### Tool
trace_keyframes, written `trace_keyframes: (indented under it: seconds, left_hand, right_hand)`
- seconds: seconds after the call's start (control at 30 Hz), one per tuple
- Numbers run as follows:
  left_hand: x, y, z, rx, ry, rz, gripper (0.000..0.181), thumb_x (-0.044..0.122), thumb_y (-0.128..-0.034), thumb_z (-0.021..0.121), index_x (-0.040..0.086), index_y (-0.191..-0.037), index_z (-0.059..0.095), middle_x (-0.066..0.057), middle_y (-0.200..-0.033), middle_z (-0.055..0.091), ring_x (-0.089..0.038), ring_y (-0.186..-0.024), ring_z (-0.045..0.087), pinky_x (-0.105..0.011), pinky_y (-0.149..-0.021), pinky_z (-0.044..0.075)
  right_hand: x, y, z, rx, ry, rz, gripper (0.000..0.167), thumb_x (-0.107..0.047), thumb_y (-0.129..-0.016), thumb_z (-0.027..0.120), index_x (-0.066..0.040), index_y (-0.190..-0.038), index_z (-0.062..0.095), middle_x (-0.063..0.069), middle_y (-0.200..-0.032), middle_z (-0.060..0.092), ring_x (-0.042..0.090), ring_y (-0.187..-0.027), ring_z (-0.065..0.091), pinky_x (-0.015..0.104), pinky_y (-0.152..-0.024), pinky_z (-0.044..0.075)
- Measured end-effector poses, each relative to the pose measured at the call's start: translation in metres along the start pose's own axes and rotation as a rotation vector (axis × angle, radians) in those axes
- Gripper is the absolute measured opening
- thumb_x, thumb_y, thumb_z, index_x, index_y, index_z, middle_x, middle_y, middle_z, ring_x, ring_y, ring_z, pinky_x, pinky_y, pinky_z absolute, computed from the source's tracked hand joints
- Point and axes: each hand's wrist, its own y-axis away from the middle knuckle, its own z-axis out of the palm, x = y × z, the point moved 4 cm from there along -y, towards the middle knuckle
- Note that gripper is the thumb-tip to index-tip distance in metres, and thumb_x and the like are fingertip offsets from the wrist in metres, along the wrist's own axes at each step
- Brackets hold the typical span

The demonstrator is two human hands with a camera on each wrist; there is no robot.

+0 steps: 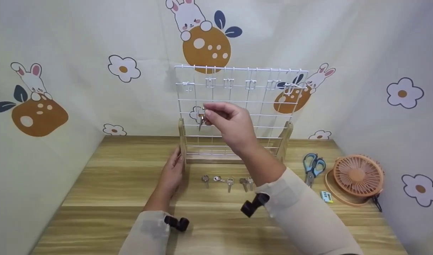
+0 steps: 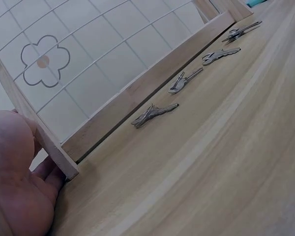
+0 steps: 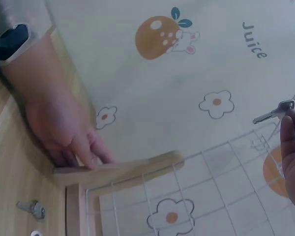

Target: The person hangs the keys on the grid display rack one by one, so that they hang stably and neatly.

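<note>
A white wire grid rack [image 1: 237,101] stands upright in a wooden base. My left hand [image 1: 172,173] grips the left wooden leg [image 2: 54,145] of that base near the tabletop, some fingers passing behind it. In front of the grid, my right hand [image 1: 232,122] is raised and pinches a metal key [image 3: 273,115] by its ring between thumb and fingertips; the key hangs below the fingers in the head view. Small white hooks [image 1: 229,83] line the upper part of the grid. More keys [image 1: 230,182] lie in a row on the table before the base.
Blue-handled scissors [image 1: 314,164] lie right of the rack. Beside them are an orange fan [image 1: 358,175] and a small light-blue gadget [image 1: 326,197]. A printed cloth [image 1: 149,99] hangs behind and at both sides of the wooden table [image 1: 106,198].
</note>
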Motion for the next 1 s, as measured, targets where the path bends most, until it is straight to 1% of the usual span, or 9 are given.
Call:
trace_keyframes:
  seconds: [0.17,0.27,0.43,0.57,0.63,0.77,0.8,0.87,1.0]
  left_hand:
    - [0.0,0.0,0.0,0.006,-0.014,0.026,0.054,0.033,-0.1171,0.043,0.033,-0.17,0.031,-0.005,-0.178,0.031,-0.033,-0.166,0.024,-0.051,-0.138,0.021]
    - [0.0,0.0,-0.001,0.012,-0.03,0.019,0.054,0.033,-0.1169,0.043,0.034,-0.17,0.031,-0.005,-0.177,0.032,-0.033,-0.166,0.024,-0.052,-0.137,0.022]
    - [-0.001,-0.001,-0.002,-0.002,-0.047,-0.022,0.056,0.041,-0.1166,0.042,0.037,-0.17,0.027,-0.003,-0.178,0.03,-0.033,-0.167,0.022,-0.053,-0.137,0.021]
    - [-0.003,-0.001,-0.003,-0.013,-0.061,-0.038,0.057,0.045,-0.1164,0.04,0.038,-0.171,0.024,-0.002,-0.179,0.029,-0.032,-0.167,0.021,-0.054,-0.138,0.02]
    - [-0.004,-0.001,-0.003,-0.011,-0.05,-0.031,0.057,0.045,-0.1164,0.041,0.038,-0.171,0.025,-0.003,-0.178,0.029,-0.032,-0.167,0.021,-0.053,-0.138,0.021]
    - [-0.003,0.0,-0.003,-0.011,-0.022,-0.013,0.058,0.043,-0.1163,0.042,0.035,-0.171,0.026,-0.005,-0.178,0.029,-0.032,-0.167,0.022,-0.052,-0.138,0.021]
    - [-0.003,0.0,-0.003,-0.01,-0.017,-0.009,0.058,0.044,-0.1162,0.042,0.035,-0.171,0.026,-0.005,-0.178,0.03,-0.032,-0.167,0.022,-0.052,-0.138,0.021]
    - [-0.003,0.0,-0.003,-0.007,-0.018,-0.007,0.058,0.044,-0.116,0.042,0.035,-0.171,0.027,-0.005,-0.178,0.03,-0.033,-0.167,0.022,-0.052,-0.138,0.022]
    - [-0.004,-0.002,-0.002,-0.002,-0.024,-0.005,0.058,0.043,-0.1161,0.042,0.033,-0.171,0.027,-0.005,-0.178,0.031,-0.033,-0.166,0.023,-0.052,-0.137,0.023]
  right_hand:
    - [-0.02,-0.023,0.021,0.029,-0.101,0.017,0.02,-0.005,-0.101,0.073,0.0,-0.12,0.078,0.014,-0.105,0.078,0.019,-0.089,0.076,0.032,-0.091,0.067]
    - [-0.025,-0.033,0.03,0.037,-0.102,0.024,0.023,-0.007,-0.102,0.073,0.001,-0.123,0.077,0.013,-0.108,0.078,0.025,-0.095,0.077,0.032,-0.095,0.067]
    - [-0.023,-0.044,0.039,0.065,-0.073,0.053,0.026,-0.011,-0.103,0.073,-0.001,-0.126,0.076,0.013,-0.113,0.077,0.034,-0.104,0.078,0.031,-0.096,0.066]
    - [-0.016,-0.046,0.041,0.082,-0.061,0.067,0.024,-0.013,-0.103,0.073,-0.004,-0.125,0.077,0.011,-0.112,0.077,0.028,-0.1,0.079,0.031,-0.095,0.067]
    - [-0.011,-0.045,0.039,0.083,-0.067,0.073,0.022,-0.013,-0.103,0.073,-0.005,-0.123,0.078,0.011,-0.111,0.077,0.031,-0.102,0.078,0.031,-0.095,0.067]
    - [0.001,-0.042,0.031,0.09,-0.08,0.075,0.022,-0.01,-0.103,0.072,-0.005,-0.123,0.078,0.011,-0.111,0.077,0.029,-0.104,0.078,0.032,-0.096,0.066]
    - [0.004,-0.04,0.027,0.094,-0.081,0.076,0.022,-0.01,-0.103,0.072,-0.005,-0.124,0.077,0.012,-0.111,0.077,0.029,-0.103,0.078,0.032,-0.096,0.066]
    - [0.012,-0.034,0.018,0.102,-0.075,0.075,0.022,-0.009,-0.103,0.072,-0.004,-0.124,0.077,0.012,-0.111,0.076,0.021,-0.1,0.078,0.032,-0.096,0.066]
    - [0.032,-0.017,-0.005,0.121,-0.06,0.086,0.023,-0.009,-0.103,0.072,-0.001,-0.124,0.076,0.012,-0.11,0.076,0.018,-0.096,0.076,0.03,-0.093,0.067]
